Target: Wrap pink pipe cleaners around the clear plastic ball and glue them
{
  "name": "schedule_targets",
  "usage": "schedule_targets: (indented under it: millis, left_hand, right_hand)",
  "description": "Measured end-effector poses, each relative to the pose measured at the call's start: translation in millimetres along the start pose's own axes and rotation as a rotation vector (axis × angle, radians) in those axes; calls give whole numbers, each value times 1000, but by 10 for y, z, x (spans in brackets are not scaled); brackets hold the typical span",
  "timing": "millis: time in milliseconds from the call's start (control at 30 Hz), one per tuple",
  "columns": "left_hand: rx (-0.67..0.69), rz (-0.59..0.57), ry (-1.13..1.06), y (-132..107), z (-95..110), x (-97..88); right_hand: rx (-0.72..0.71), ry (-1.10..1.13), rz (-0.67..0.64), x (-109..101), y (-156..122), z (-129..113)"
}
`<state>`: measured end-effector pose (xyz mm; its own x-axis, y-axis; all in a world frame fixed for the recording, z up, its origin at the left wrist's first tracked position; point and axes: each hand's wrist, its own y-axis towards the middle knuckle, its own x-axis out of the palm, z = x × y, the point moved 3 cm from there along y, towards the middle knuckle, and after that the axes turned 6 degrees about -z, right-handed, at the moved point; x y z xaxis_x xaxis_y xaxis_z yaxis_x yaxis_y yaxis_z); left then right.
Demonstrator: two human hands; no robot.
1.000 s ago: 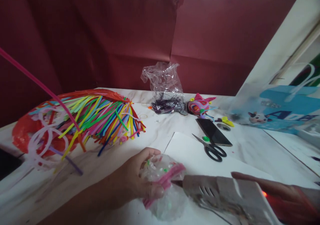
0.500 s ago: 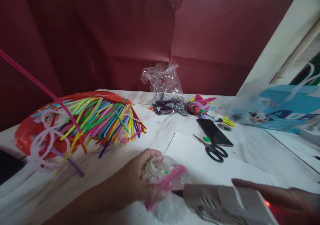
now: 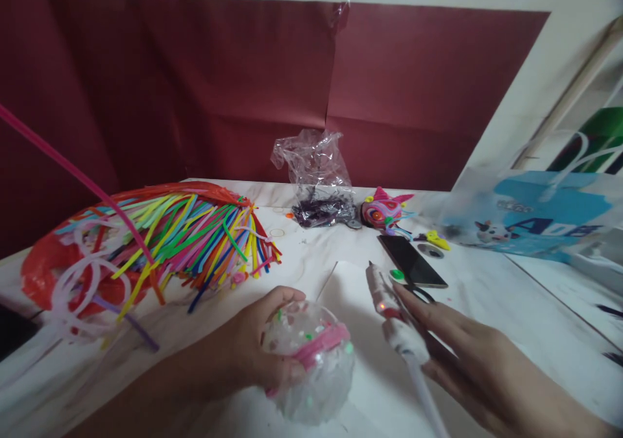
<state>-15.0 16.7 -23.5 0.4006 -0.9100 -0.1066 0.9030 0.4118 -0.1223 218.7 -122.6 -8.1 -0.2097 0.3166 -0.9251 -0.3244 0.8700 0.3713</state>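
Observation:
My left hand (image 3: 253, 347) is wrapped round a clear ball (image 3: 311, 366) with coloured specks inside and a pink band across its top, held just above the white table (image 3: 496, 308). My right hand (image 3: 467, 353) holds a white glue gun (image 3: 394, 318) upright, its nozzle pointing up and away, a small red light glowing on its body and a white cord trailing toward me. The gun stands a hand's width to the right of the ball, over a white paper sheet (image 3: 355, 308).
A red bag of coloured strips (image 3: 160, 237) lies at the left, with a pink strip (image 3: 63, 165) rising from it. Behind are a clear plastic bag (image 3: 316, 172), a small colourful figure (image 3: 384, 211), a black phone (image 3: 411, 261), scissors partly hidden by the gun, and a blue gift bag (image 3: 540, 214).
The glue gun has swung from lying sideways with its nozzle at the ball to standing upright, away from the ball. The view has tilted down slightly.

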Motion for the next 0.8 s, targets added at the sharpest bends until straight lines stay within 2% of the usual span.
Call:
schedule_targets:
  millis: [67,200,300,400,500,600,700,800]
  left_hand:
    - [-18,12,60,-21,13,-46]
    - [-93,18,90,-57,41,-82]
    - [-130,19,149,-83,74,-70]
    - [-163,41,195,-107,86,-47]
    - [-177,58,187,-120,71,-15]
    - [-151,60,168,-121,47,13]
    - [-93,73,174,-122,38,20]
    - [-46,86,193,-129,40,15]
  right_hand:
    - [-40,-76,-50,138,61,-27]
    - [-43,-139,-83,455,74,101]
    - [-52,-168,-101,579,63,164]
    - [-71,-206,-98,514,96,105]
    - [-50,-179,-29,295,200,-77]
    - [28,120,-20,127,347,-310]
    - [105,332,-116,140,488,-511]
    - [173,397,-170,222,602,-617]
